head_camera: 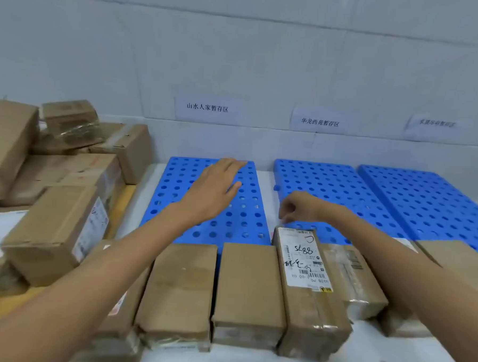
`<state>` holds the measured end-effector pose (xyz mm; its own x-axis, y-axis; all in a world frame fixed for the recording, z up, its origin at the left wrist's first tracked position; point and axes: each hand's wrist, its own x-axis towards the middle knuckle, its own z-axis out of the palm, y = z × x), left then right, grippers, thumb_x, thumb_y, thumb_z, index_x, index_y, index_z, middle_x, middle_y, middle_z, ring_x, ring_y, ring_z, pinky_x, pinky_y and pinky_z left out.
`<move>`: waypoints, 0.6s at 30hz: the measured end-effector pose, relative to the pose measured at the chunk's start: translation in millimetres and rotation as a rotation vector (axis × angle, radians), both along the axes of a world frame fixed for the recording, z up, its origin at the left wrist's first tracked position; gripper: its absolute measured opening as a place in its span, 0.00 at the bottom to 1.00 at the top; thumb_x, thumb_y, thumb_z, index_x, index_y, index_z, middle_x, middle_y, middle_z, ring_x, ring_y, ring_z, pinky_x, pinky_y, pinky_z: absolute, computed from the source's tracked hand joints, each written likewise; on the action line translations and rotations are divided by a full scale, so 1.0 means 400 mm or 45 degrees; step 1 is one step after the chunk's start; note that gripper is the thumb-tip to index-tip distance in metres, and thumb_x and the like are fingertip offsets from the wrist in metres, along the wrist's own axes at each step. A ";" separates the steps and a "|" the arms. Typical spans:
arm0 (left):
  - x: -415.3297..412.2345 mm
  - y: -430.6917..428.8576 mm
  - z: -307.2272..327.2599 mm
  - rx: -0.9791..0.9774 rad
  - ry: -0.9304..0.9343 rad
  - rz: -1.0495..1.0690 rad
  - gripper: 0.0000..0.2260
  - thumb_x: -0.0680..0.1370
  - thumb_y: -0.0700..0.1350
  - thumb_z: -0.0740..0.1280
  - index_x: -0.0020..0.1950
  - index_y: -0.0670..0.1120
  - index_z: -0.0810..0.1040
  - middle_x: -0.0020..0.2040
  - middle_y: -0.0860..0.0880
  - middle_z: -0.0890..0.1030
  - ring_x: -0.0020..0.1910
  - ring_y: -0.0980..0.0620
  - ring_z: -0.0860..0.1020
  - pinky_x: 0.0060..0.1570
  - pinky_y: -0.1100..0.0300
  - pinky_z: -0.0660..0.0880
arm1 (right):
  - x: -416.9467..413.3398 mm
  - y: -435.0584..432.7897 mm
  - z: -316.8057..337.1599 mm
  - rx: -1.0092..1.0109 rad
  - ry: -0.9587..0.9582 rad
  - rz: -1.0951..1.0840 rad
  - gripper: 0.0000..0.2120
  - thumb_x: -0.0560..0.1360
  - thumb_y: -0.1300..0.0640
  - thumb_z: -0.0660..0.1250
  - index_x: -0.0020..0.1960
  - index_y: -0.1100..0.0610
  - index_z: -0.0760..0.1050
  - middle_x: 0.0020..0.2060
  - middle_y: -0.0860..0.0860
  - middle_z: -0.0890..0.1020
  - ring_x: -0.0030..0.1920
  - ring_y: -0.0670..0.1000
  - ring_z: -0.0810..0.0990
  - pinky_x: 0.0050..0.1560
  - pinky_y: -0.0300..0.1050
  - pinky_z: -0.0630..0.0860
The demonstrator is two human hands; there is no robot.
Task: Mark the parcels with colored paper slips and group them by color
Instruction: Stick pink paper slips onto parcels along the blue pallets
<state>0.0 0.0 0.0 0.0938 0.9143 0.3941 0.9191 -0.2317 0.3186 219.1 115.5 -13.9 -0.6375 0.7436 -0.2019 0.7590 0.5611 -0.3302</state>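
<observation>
reaching over the front row of parcels [249, 286], i have my left hand [215, 188] flat and spread. it hovers above the left blue board [177, 177] and holds nothing. my right hand [297, 207] is curled, with the fingertips bunched right at the far edge of the labelled parcel [303, 256]. that parcel lies in the row with its far end at the near edge of the middle blue board [329, 182]. i cannot tell whether those fingertips pinch a slip, and no coloured paper shows plainly. my read is that this parcel is the one being marked. to do it well i'd press the slip flat on bare cardboard, clear of the printed label. i'd steady the box with the free hand and check the wall sign [207, 107] before moving it.
</observation>
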 end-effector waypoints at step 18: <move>-0.035 0.084 -0.118 -0.055 -0.111 -0.030 0.19 0.82 0.46 0.58 0.74 0.48 0.63 0.72 0.51 0.65 0.71 0.53 0.63 0.68 0.58 0.61 | -0.063 0.126 -0.157 0.123 -0.358 0.223 0.15 0.73 0.63 0.67 0.36 0.50 0.63 0.33 0.43 0.69 0.40 0.49 0.69 0.51 0.44 0.63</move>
